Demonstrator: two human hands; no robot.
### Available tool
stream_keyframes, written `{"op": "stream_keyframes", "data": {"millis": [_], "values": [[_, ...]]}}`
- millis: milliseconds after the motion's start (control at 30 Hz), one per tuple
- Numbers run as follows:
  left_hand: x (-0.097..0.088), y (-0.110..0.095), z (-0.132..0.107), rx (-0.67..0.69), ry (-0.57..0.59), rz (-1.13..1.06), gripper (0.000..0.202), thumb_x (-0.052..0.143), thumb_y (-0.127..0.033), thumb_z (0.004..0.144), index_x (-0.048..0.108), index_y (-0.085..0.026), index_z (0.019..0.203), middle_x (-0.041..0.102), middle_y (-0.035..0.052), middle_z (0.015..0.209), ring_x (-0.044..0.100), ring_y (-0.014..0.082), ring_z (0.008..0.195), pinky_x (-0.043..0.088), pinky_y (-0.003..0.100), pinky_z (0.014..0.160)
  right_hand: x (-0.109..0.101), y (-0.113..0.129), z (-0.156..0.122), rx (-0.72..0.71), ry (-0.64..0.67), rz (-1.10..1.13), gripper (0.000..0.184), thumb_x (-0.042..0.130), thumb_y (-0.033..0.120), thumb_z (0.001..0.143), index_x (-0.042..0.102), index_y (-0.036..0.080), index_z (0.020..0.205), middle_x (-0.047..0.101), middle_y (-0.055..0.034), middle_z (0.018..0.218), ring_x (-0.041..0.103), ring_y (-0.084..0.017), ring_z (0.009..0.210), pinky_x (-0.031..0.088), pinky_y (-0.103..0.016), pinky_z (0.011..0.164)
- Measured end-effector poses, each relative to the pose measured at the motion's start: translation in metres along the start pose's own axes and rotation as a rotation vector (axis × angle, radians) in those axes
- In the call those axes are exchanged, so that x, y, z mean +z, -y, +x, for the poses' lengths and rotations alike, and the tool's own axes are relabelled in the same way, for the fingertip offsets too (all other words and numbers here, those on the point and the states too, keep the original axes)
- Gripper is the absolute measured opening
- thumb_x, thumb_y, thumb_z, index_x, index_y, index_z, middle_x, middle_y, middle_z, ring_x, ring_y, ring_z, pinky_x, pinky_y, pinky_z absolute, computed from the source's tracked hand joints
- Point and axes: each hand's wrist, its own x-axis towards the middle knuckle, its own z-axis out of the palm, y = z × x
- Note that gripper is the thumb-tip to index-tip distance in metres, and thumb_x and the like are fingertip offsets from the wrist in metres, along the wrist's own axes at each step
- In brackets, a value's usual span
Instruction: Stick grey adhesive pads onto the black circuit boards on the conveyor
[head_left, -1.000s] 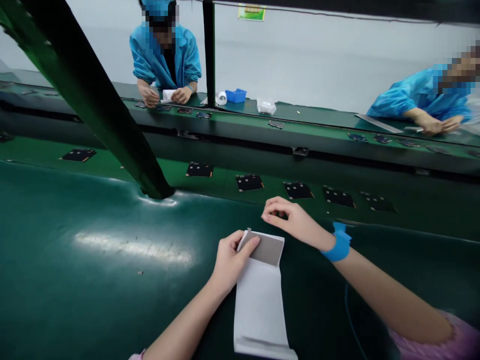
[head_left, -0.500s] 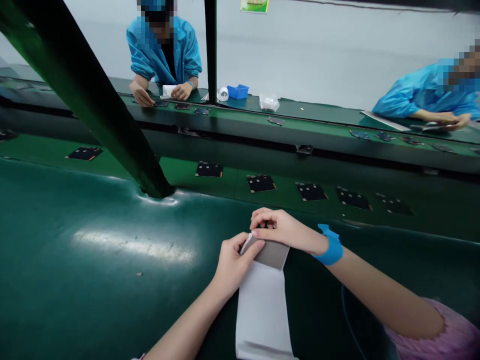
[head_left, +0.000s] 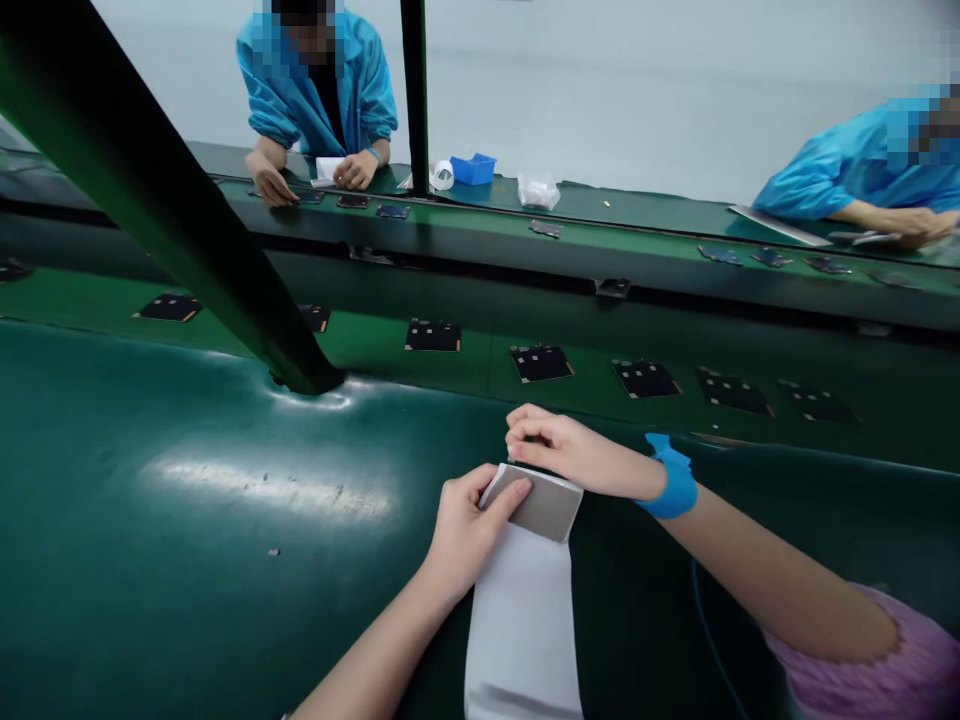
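My left hand (head_left: 469, 525) is closed on a long white paper strip (head_left: 521, 620), its thumb pressed on a grey rectangular patch (head_left: 551, 508) at the strip's upper end. The strip hangs down toward the bottom of the view. Just above the patch's top edge is my right hand (head_left: 551, 442), fingers curled and thumb and forefinger pinched together. A tiny greyish bit seems to show at those fingertips, too small to name. A blue band (head_left: 673, 482) circles the right wrist.
Flat black boards with small silver squares (head_left: 541, 364) lie in a row on a green belt (head_left: 480, 372) beyond my table. A dark slanted post (head_left: 187, 210) stands at left. Across, two people in blue work at another bench, near a blue bin (head_left: 474, 170).
My right hand has lifted slightly away from the grey patch's upper edge. The black boards have shifted to the right along the belt. My left hand keeps its hold.
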Motion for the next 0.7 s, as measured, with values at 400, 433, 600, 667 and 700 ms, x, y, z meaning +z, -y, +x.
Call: {"op": "stream_keyframes", "data": {"millis": [400, 433, 600, 667, 700], "values": [[0.0, 0.0, 0.0, -0.021, -0.017, -0.013, 0.036, 0.061, -0.045, 0.079, 0.053, -0.016, 0.059, 0.042, -0.0041, 0.056, 0.036, 0.0102, 0.054, 0.027, 0.023, 0.049, -0.072, -0.112, 0.054, 0.502, -0.892, -0.229, 0.033, 0.055, 0.043, 0.081, 0.074, 0.016, 0.085, 0.065, -0.0157, 0.115, 0.055, -0.038, 0.111, 0.044, -0.048, 0.089], [0.0, 0.0, 0.0, -0.019, -0.02, -0.011, 0.036, 0.061, -0.046, 0.079, 0.053, -0.016, 0.059, 0.042, -0.0041, 0.056, 0.036, 0.0101, 0.053, 0.027, 0.023, 0.049, -0.071, -0.114, 0.053, 0.521, -0.898, -0.243, 0.033, 0.055, 0.043, 0.081, 0.074, 0.016, 0.086, 0.064, -0.0152, 0.117, 0.054, -0.038, 0.113, 0.043, -0.049, 0.091], [0.0, -0.002, 0.0, -0.019, -0.024, -0.005, 0.035, 0.061, -0.044, 0.078, 0.053, -0.016, 0.06, 0.043, -0.0034, 0.057, 0.037, 0.0105, 0.054, 0.028, 0.023, 0.049, -0.073, -0.118, 0.047, 0.571, -0.902, -0.288, 0.034, 0.054, 0.043, 0.082, 0.075, 0.018, 0.091, 0.06, -0.014, 0.124, 0.053, -0.038, 0.115, 0.042, -0.049, 0.093], [0.0, -0.003, 0.0, -0.025, -0.024, -0.008, 0.035, 0.061, -0.045, 0.078, 0.053, -0.016, 0.06, 0.043, -0.0031, 0.057, 0.037, 0.0107, 0.055, 0.028, 0.023, 0.049, -0.076, -0.119, 0.045, 0.58, -0.901, -0.297, 0.034, 0.053, 0.044, 0.082, 0.075, 0.018, 0.09, 0.06, -0.0142, 0.124, 0.054, -0.038, 0.114, 0.043, -0.049, 0.092], [0.0, -0.003, 0.0, -0.029, -0.025, -0.007, 0.035, 0.061, -0.045, 0.078, 0.052, -0.016, 0.06, 0.043, -0.0031, 0.057, 0.037, 0.0107, 0.055, 0.027, 0.022, 0.049, -0.077, -0.12, 0.044, 0.583, -0.901, -0.3, 0.035, 0.053, 0.044, 0.082, 0.075, 0.018, 0.089, 0.06, -0.0143, 0.123, 0.054, -0.037, 0.113, 0.043, -0.049, 0.091]]}}
